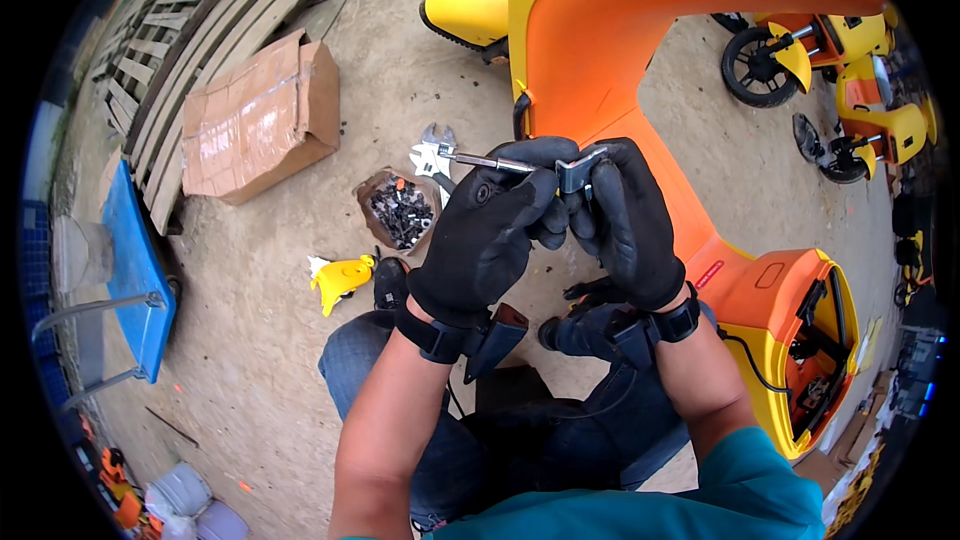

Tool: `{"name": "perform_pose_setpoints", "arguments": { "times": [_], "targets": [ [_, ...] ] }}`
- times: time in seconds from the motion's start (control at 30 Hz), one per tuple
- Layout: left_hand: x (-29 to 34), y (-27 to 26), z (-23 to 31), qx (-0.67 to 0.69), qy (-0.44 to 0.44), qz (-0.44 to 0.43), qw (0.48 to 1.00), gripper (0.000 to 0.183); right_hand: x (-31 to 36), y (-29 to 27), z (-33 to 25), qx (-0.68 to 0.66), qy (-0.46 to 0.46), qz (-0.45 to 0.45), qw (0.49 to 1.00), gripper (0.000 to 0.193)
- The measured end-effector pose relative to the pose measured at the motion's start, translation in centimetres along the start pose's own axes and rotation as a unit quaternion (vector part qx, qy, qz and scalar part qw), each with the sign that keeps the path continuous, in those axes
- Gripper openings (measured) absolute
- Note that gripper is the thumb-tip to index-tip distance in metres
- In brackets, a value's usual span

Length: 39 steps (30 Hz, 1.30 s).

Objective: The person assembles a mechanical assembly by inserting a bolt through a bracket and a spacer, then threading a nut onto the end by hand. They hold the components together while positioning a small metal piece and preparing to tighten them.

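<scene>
My left hand, in a black glove, is closed around a slim silver metal rod that points out to the left. My right hand, gloved the same way, pinches a small bent metal bracket. Both hands meet in front of me, and the left fingertips come close to the bracket; whether they touch it I cannot tell. Just beyond them stands an orange and yellow scooter body. Left of my hands, an open bag of small dark fasteners sits on the ground, with adjustable wrenches beside it.
A yellow plastic part lies near my foot. Farther left are a cardboard box, wooden pallets and a blue platform cart. More yellow scooters stand at the right. The scooter's open rear end is near my right arm.
</scene>
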<state>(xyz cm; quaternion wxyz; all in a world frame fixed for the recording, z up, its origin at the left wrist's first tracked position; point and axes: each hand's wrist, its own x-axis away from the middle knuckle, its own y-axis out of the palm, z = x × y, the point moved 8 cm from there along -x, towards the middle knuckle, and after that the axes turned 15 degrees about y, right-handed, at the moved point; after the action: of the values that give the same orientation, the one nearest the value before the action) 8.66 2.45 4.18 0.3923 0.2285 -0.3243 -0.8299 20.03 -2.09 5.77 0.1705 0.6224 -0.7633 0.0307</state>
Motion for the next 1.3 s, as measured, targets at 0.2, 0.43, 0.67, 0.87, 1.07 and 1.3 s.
{"name": "perform_pose_setpoints", "arguments": {
  "times": [0.2, 0.43, 0.67, 0.87, 1.07, 1.3],
  "targets": [
    [0.0, -0.5, -0.8, 0.008, -0.002, 0.042, 0.999, 0.032, -0.3, -0.3, 0.7, -0.034, 0.005, -0.007, 0.999, 0.023],
    [0.3, -0.5, -0.7, -0.018, 0.012, 0.049, 0.999, 0.039, -0.5, -0.2, 1.0, -0.085, 0.023, -0.026, 0.996, 0.025],
    [0.6, -1.1, -1.3, 0.162, 0.019, 0.026, 0.986, 0.046, -1.2, -2.1, 0.5, -0.170, -0.009, -0.012, 0.985, 0.024],
    [0.3, -1.3, -1.1, 0.005, 0.042, -0.006, 0.999, 0.043, -1.3, -1.9, 0.7, -0.168, -0.001, -0.034, 0.985, 0.025],
    [0.3, -1.8, -0.6, -0.084, 0.012, 0.017, 0.996, 0.030, -1.4, -2.1, 0.7, -0.156, -0.011, -0.025, 0.987, 0.026],
    [0.3, -2.0, 0.5, -0.149, 0.032, 0.027, 0.988, 0.023, -1.4, -1.9, 0.9, -0.163, 0.008, -0.025, 0.986, 0.025]
  ]
}}
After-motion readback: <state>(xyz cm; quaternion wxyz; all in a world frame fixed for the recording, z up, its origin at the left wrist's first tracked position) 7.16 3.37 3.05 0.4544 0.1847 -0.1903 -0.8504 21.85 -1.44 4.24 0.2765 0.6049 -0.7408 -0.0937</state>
